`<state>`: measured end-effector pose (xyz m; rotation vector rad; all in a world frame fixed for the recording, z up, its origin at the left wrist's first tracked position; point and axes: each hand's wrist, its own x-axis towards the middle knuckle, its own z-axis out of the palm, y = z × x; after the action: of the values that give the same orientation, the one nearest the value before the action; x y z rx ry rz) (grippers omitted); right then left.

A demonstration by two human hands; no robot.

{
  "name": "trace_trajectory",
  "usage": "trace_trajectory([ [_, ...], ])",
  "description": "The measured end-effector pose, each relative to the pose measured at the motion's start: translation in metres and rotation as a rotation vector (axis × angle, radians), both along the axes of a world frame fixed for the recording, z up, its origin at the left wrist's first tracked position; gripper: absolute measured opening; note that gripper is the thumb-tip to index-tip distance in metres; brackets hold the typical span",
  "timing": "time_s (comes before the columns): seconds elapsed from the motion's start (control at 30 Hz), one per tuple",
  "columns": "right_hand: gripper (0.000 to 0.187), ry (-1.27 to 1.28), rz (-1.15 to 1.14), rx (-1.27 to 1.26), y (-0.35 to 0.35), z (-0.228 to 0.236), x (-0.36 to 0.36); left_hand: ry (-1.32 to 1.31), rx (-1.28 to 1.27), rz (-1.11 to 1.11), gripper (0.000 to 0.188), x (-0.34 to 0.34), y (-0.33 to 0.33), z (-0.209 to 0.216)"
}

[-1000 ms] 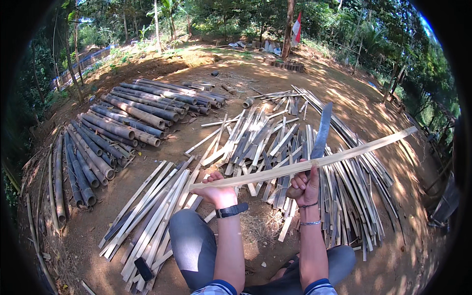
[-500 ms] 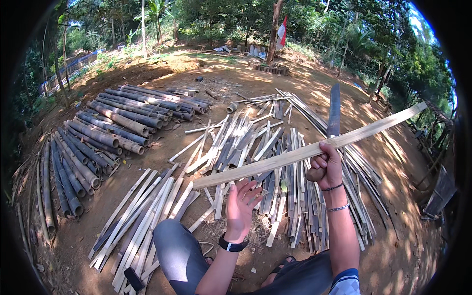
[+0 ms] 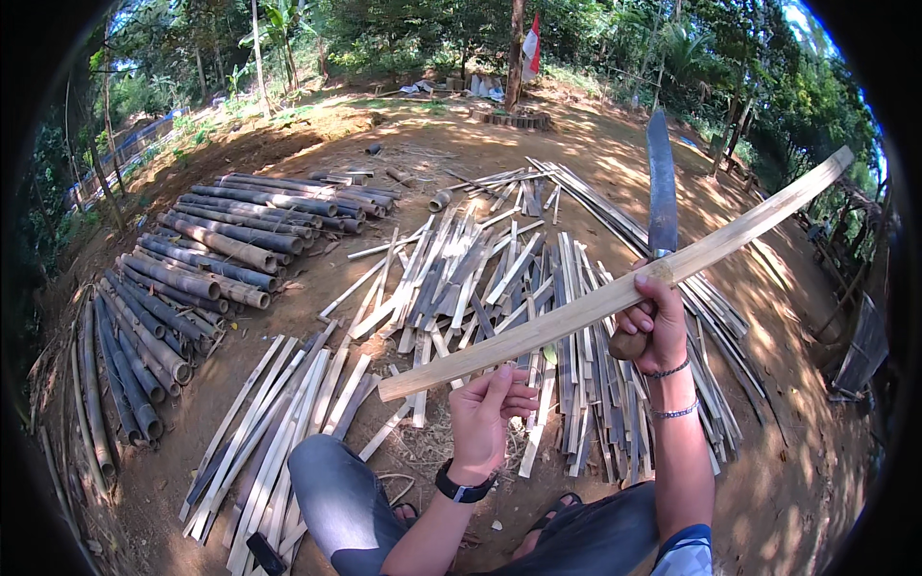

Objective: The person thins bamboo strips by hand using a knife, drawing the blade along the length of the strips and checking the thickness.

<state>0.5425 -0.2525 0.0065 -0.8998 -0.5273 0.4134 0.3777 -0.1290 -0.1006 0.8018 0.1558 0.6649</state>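
The brown ground (image 3: pixel 788 480) is covered ahead by loose piles of split strips (image 3: pixel 569 370); bamboo poles (image 3: pixel 226 240) are stacked to the left, and a dark phone (image 3: pixel 265 554) is laid on strips near the left knee (image 3: pixel 331 480). A knife (image 3: pixel 662 206) is gripped by its handle, blade up, in the closed right hand (image 3: pixel 657 328), with a long pale strip (image 3: pixel 586 309) held aslant there. The left hand (image 3: pixel 483 420) is raised just below it, fingers half curled; whether anything is pinched cannot be told.

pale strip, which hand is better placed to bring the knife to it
Probably the right hand: it grips the knife and the strip together. The left hand is by the strip's edge, without a tool.
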Motion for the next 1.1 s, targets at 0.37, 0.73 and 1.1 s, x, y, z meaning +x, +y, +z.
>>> trace_trajectory([
  [0.37,0.017,-0.026,-0.195,-0.215,-0.006,-0.041,0.063,1.266,1.78,-0.145,0.084,-0.079,0.05,-0.107],
  [0.73,0.028,0.186,0.119,-0.034,0.011,-0.054,0.072,0.637,1.489,0.457,0.055,-0.014,0.074,0.0],
  [1.1,0.054,-0.198,0.528,-0.658,0.104,-0.119,0.0,1.332,1.603,0.973,0.029,-0.272,0.211,0.022],
])
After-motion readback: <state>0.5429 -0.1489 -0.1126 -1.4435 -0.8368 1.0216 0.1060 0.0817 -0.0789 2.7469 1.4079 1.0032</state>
